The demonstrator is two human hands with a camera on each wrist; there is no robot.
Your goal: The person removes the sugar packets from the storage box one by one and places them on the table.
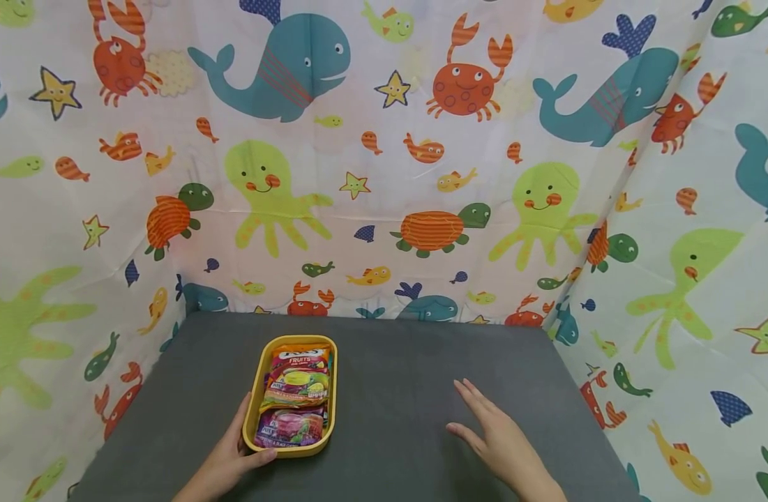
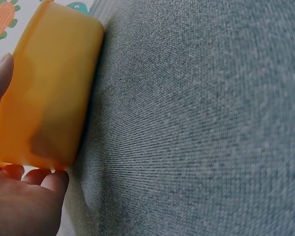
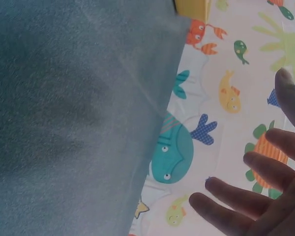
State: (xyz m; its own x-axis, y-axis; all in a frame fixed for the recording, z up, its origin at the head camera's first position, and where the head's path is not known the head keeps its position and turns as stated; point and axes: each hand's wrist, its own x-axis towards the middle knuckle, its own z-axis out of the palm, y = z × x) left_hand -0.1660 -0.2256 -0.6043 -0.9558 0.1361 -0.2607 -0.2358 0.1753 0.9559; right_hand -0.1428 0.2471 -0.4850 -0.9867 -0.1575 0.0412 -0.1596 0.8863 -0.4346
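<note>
A yellow rectangular tub [image 1: 332, 390] stands on the left half of the grey table, filled with several colourful snack packets [image 1: 296, 387] whose labels show fruit. My left hand [image 1: 229, 446] grips the tub at its near left corner, thumb along the front edge and fingers on the left side. The left wrist view shows the tub's smooth outer wall [image 2: 59, 73] between the thumb [image 2: 1, 78] and fingertips [image 2: 54, 179]. Over the right half of the table, my right hand [image 1: 503, 443] holds nothing, its fingers spread and straight, well apart from the tub.
Grey cloth covers the table [image 1: 415, 376]. A white curtain [image 1: 371, 265] printed with sea animals hangs behind it and along both sides. In the right wrist view, a corner of the yellow tub [image 3: 194, 7] shows at the top.
</note>
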